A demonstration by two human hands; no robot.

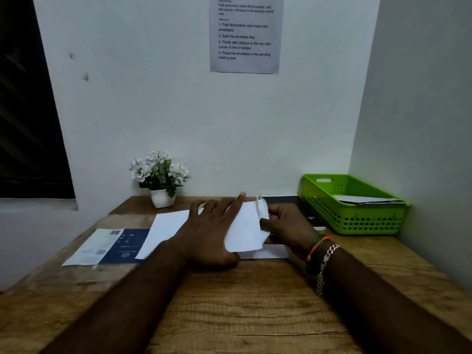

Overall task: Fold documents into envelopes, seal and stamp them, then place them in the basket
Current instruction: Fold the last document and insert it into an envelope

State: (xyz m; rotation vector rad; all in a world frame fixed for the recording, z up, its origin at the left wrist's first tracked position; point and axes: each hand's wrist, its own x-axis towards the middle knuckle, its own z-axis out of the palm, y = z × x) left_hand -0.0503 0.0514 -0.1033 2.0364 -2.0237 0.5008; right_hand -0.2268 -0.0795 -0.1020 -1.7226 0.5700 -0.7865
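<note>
A white sheet of paper (246, 227) lies near the middle of the wooden desk (255, 310), partly folded, its right end lifted off the surface. The left hand (214, 226) presses flat on the sheet with its fingers spread, so its grip is wide and holds nothing. The right hand (287, 223) pinches the raised right edge of the sheet between thumb and fingers, its grip closed on the paper. A white envelope (265, 252) shows just under the sheet, touching it, at the near edge. To the left lies a blue and white printed sheet (109, 246), flat on the desk, with the paper overlapping its right end. At the far right, against the wall, stands a green plastic basket (357, 221) with slotted sides; inside it lie a few white envelopes (367, 199), stacked flat. A small white pot of white flowers (159, 177) stands at the back. A printed notice (246, 34) hangs on the wall above.
</note>
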